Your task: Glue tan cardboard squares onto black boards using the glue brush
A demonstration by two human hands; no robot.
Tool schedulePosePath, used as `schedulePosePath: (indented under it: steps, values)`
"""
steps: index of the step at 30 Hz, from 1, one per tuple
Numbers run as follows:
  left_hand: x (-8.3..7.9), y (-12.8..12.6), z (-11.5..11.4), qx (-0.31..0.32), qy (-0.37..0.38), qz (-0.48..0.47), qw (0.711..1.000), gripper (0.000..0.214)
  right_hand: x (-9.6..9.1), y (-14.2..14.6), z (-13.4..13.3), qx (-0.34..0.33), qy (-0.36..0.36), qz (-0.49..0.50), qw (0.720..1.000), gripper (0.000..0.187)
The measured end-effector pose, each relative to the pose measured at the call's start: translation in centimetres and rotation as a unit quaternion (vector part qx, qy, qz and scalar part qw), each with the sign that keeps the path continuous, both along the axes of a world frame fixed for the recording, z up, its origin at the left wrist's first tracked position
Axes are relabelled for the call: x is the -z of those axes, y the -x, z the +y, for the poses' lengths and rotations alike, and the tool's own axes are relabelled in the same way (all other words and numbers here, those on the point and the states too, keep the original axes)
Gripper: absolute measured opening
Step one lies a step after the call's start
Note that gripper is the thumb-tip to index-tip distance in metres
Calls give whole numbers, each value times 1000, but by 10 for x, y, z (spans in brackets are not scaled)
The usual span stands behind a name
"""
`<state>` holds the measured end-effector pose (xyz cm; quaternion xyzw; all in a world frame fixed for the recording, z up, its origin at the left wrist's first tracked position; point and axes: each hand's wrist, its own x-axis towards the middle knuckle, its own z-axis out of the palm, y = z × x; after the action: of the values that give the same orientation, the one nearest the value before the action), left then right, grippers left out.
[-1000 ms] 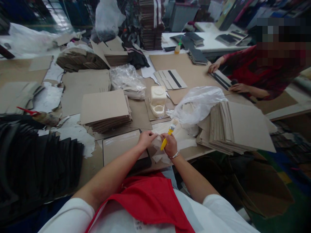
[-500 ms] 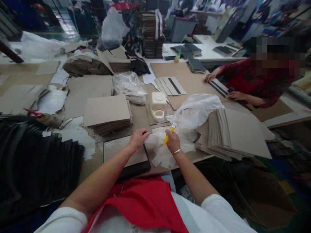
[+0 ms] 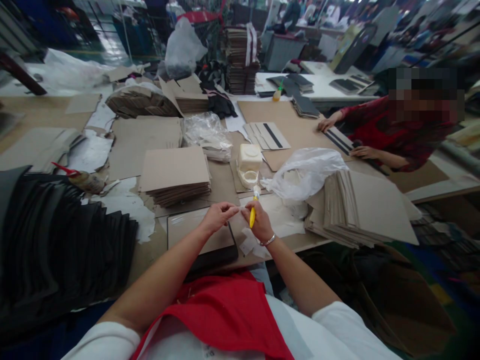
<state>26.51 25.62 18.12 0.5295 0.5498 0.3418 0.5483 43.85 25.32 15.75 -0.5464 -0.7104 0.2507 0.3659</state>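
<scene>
My right hand (image 3: 261,222) is closed round a yellow-handled brush (image 3: 252,218), its pale bristles pointing away from me. My left hand (image 3: 222,216) pinches a small translucent white piece (image 3: 242,208), and the right fingertips meet it at its other side. Below the left hand lies a grey-brown board with black edges (image 3: 195,232). Several small white pieces (image 3: 250,245) are scattered on the table under my right hand. Just beyond the brush tip stands a cut-open cream plastic container (image 3: 250,156), its round opening facing up and pale stuff round the rim.
Cardboard stacks stand left (image 3: 176,172) and right (image 3: 369,205) of my hands. Black curved sheets (image 3: 71,245) fill the near left, beside a red-nozzled bottle (image 3: 88,181). A clear plastic bag (image 3: 309,170) lies on the right. Across the table, a co-worker's hands (image 3: 330,121) rest on a striped board.
My hands have come together: the right moved left with the brush, now more upright, and its fingertips have reached the white piece in my left hand. The view has shifted slightly.
</scene>
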Motion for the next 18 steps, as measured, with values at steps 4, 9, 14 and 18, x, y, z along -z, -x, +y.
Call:
schedulePosePath:
  steps: [4, 9, 14, 18]
  values:
    - [1, 2, -8, -10, 42, -60, 997, 34, -7, 1, -3, -22, 9, -45, 999, 14]
    - [7, 10, -23, -52, 65, -58, 995, 33, 11, -14, 12, 40, 26, -180, 983, 15]
    - [13, 29, -53, -19, 74, -1, 997, 35, 23, -35, 22, 75, -8, -295, 953, 22]
    - [11, 40, -70, 4, 35, 10, 999, 35, 4, -6, 4, -65, -40, -124, 989, 25]
